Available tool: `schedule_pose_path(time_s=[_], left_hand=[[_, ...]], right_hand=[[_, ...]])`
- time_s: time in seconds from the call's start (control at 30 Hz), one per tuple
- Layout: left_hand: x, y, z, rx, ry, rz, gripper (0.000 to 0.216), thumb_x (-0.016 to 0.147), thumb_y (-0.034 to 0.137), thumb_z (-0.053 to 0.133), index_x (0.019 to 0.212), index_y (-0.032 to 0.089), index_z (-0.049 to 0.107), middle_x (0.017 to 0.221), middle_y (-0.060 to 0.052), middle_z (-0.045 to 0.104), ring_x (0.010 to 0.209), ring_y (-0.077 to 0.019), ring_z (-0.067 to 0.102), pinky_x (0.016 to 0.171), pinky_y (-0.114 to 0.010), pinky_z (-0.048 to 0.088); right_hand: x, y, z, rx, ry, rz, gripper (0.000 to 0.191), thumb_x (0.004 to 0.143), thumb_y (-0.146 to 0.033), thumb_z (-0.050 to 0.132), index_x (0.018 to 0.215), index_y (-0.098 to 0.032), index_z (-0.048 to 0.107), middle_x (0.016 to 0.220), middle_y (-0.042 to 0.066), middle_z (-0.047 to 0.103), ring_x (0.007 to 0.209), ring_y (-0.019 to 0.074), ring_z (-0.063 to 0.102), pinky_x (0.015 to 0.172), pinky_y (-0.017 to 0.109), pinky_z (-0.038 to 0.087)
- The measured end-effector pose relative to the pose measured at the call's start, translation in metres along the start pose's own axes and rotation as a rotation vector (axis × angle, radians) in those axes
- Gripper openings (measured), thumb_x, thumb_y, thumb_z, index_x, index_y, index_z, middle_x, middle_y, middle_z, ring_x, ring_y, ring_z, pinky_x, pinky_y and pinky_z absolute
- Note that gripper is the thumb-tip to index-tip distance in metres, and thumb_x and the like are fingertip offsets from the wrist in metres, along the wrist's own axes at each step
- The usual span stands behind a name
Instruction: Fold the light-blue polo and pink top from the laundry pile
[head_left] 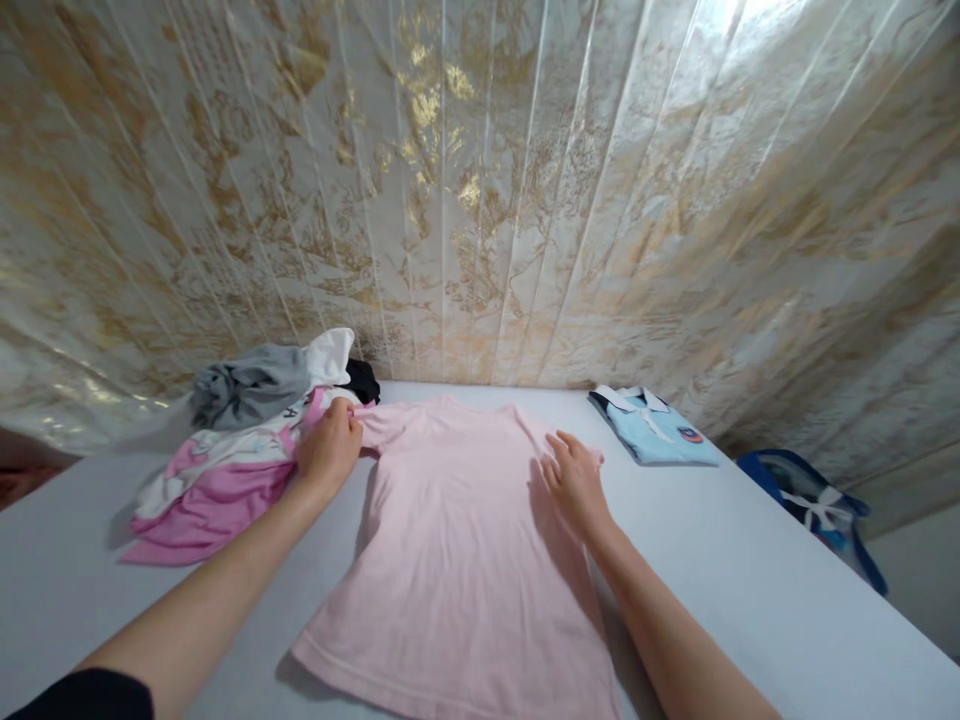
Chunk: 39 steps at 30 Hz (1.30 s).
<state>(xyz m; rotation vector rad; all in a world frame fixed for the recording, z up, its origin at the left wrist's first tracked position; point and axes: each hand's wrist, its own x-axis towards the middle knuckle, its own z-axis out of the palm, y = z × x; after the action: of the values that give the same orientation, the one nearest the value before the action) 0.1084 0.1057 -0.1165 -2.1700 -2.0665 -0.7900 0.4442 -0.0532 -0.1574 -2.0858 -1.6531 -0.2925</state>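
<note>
A pale pink T-shirt [472,560] lies spread out in front of me, its neckline at the far side and its hem toward me. My left hand [330,448] pinches the end of the left sleeve between closed fingers. Over the right shoulder of the shirt, my right hand [576,480] has its fingers apart, close above or lightly touching the cloth near the right sleeve. Most of that sleeve is hidden behind the hand. Light creases run down the shirt's body.
At the left is a loose pile of clothes [225,480] in grey, white, black and pink. A folded light blue garment [652,428] sits at the back right of the white table [720,560]. A clear bag with blue edges [814,510] stands beyond the right edge. Behind hangs a gold-patterned curtain [480,200].
</note>
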Motion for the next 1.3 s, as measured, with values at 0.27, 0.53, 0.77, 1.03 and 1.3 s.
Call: schedule_pose_path(time_s=[0.27,0.53,0.77,1.03,1.3], left_hand=[[-0.031,0.022,0.023,-0.164,-0.199,0.45,0.03,0.091,0.021,0.039,0.115,0.017,0.058,0.117,-0.01,0.061,0.114,-0.0224,0.055,0.099,-0.036,0.042],[-0.054,0.019,0.038,-0.232,-0.275,0.362,0.035,0.093,0.035,0.045,0.124,0.023,0.055,0.134,-0.009,0.057,0.128,-0.024,0.046,0.112,-0.043,0.024],[-0.047,0.005,0.037,-0.399,-0.063,0.162,0.021,0.089,0.019,0.042,0.091,0.022,0.062,0.103,-0.004,0.069,0.103,-0.0193,0.06,0.094,-0.03,0.043],[-0.053,0.008,0.036,-0.385,-0.064,0.072,0.027,0.083,0.011,0.047,0.105,0.02,0.059,0.111,-0.007,0.06,0.094,-0.0182,0.063,0.088,-0.029,0.047],[-0.05,0.006,0.007,-0.845,-0.353,-0.289,0.019,0.085,0.015,0.053,0.105,0.017,0.052,0.116,-0.011,0.06,0.106,-0.0189,0.062,0.092,-0.034,0.051]], right_hand=[[-0.013,-0.03,0.021,-0.13,-0.327,0.015,0.053,0.097,-0.046,0.035,0.145,-0.025,0.037,0.154,0.007,0.031,0.142,0.0257,0.023,0.113,0.048,0.017],[0.025,0.013,0.014,-0.137,-0.346,-0.063,0.05,0.098,-0.042,0.033,0.145,-0.023,0.039,0.152,0.008,0.036,0.14,0.0235,0.03,0.111,0.046,0.024],[0.021,-0.045,0.002,-0.126,-0.265,-0.131,0.049,0.096,-0.035,0.039,0.141,-0.015,0.043,0.147,0.015,0.041,0.137,0.0266,0.033,0.109,0.045,0.029],[-0.034,-0.105,0.011,0.053,-0.396,-0.315,0.052,0.097,-0.042,0.038,0.146,-0.025,0.037,0.153,0.005,0.034,0.141,0.0228,0.027,0.115,0.044,0.018],[-0.034,-0.102,0.012,0.057,-0.383,-0.315,0.051,0.097,-0.041,0.039,0.145,-0.025,0.039,0.153,0.004,0.035,0.141,0.0219,0.028,0.115,0.043,0.019]])
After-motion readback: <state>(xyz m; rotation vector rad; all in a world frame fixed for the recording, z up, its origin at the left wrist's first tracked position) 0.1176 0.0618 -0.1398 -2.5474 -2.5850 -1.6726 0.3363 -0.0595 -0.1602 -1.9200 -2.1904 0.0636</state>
